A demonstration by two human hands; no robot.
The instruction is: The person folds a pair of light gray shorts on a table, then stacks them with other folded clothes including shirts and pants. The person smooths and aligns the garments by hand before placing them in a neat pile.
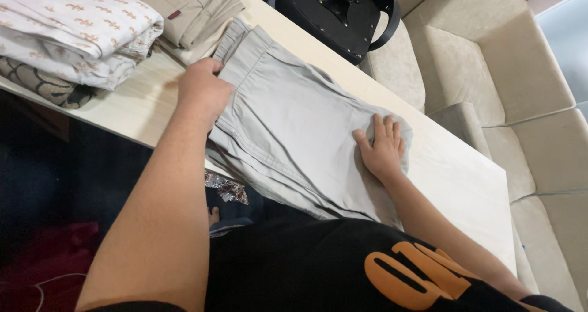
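While the grey trousers (288,128) lie folded across the bench's (453,177) near edge, the left hand (202,91) pinches the waistband and the right hand (381,145) presses flat; overhanging cloth could slide off if released.

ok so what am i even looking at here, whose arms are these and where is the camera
The camera sits on a person's head and looks down, so the two bare arms are that person's own, above a black shirt with orange print. There is only this one view.

On a pale wooden table lie light grey trousers, partly folded. The left hand grips them at the waistband end. The right hand lies flat, palm down, pressing the cloth near the other end.

At the far left is a stack of folded patterned cloth, and next to it folded beige clothes. Beyond the table stand a beige sofa and a black bag.
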